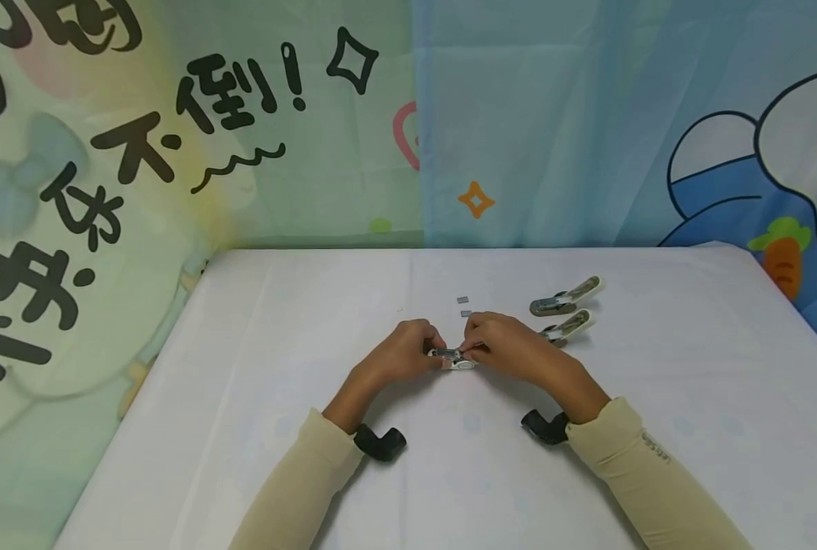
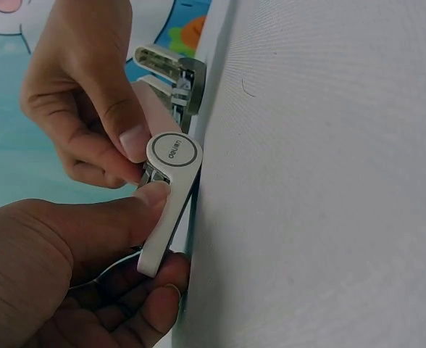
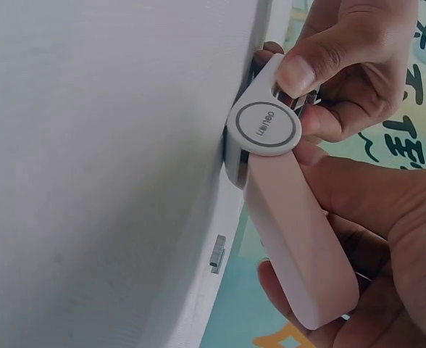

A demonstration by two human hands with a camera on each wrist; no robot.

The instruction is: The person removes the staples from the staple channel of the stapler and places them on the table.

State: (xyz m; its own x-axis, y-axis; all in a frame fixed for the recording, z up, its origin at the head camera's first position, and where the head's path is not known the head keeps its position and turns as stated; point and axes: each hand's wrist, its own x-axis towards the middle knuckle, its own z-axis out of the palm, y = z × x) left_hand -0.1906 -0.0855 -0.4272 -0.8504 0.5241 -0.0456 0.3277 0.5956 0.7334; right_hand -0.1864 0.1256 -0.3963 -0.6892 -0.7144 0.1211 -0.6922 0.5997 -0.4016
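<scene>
Both hands hold a small stapler with a white base and a pink handle, its round hinge marked with a brand name; it is seen in the head view (image 1: 459,364), left wrist view and right wrist view. The stapler (image 2: 171,210) is opened wide, handle and base pointing apart. My left hand (image 1: 408,350) grips the white base, thumb on the metal staple channel near the hinge. Around the pink handle (image 3: 300,232) curl the fingers of my right hand (image 1: 503,344), its thumb close to the channel. Whether those fingertips also pinch staples is hidden.
Two more staplers, one farther back (image 1: 565,296) and one nearer (image 1: 572,327), lie behind the right hand. Beyond the hands, two short grey staple strips (image 1: 462,299) lie on the white tablecloth (image 1: 298,305). A printed curtain (image 1: 552,114) hangs behind the table.
</scene>
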